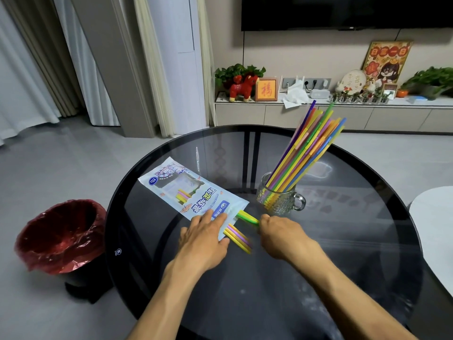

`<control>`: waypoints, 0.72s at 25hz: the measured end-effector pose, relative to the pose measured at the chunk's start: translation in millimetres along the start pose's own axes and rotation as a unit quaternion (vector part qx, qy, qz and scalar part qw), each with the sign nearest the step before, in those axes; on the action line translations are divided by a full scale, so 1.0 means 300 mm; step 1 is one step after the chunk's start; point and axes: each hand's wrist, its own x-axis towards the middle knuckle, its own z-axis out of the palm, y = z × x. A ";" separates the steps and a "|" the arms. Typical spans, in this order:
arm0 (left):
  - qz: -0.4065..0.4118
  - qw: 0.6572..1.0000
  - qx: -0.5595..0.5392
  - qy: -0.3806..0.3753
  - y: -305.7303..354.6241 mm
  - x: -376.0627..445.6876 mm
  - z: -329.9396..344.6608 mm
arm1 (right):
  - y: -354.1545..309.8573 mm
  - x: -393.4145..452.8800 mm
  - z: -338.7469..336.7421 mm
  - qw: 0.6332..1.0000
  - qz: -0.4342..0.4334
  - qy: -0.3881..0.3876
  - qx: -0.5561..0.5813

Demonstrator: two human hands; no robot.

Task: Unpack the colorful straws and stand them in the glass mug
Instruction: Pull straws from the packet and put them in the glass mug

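Left hand (204, 235): flat, fingers straight, pressing the near open end of the straw packet (190, 192) onto the glass table (343, 278).
Right hand (282, 233): fingers curled, pinching the near end of a green-yellow straw (247, 216) just outside the packet mouth.
Loose straws (239, 238): yellow, purple and orange, half out of the mouth, lying on the table between the two hands, touched by neither as far as can be told.
Grip relation: pinched straw running from the right fingertips up-left into the packet, far part hidden under the wrapper; left fingertips just beside it on the wrapper.
Step in hand: by judgement, drawing the last few out of the packet.
Doing it well: keep the packet pinned flat; pull along the straw's own line, not sideways, to avoid kinking it or dragging the wrapper; better to gather the loose ones into the same pinch.
Packet window: a few coloured ends showing further in.
Glass mug (279, 200): beyond the right hand, handle to the right, near but apart.
Straws in mug (308, 153): a full bundle leaning right.
Progress: nearly done, judging by the thin packet.
Next: lift, turn upright, lower beside the leaning bundle without tipping the mug.
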 end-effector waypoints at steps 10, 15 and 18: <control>-0.066 0.997 -0.029 0.021 -0.009 0.046 0.008 | 0.391 -0.157 -0.244 0.898 0.003 -0.077 0.433; 0.088 0.937 -0.022 0.337 0.060 0.023 -0.036 | 0.209 -0.105 -0.163 0.811 -0.071 -0.133 0.565; 0.244 0.889 0.013 0.387 0.114 0.001 -0.048 | 0.150 -0.136 -0.195 0.745 -0.209 -0.270 0.574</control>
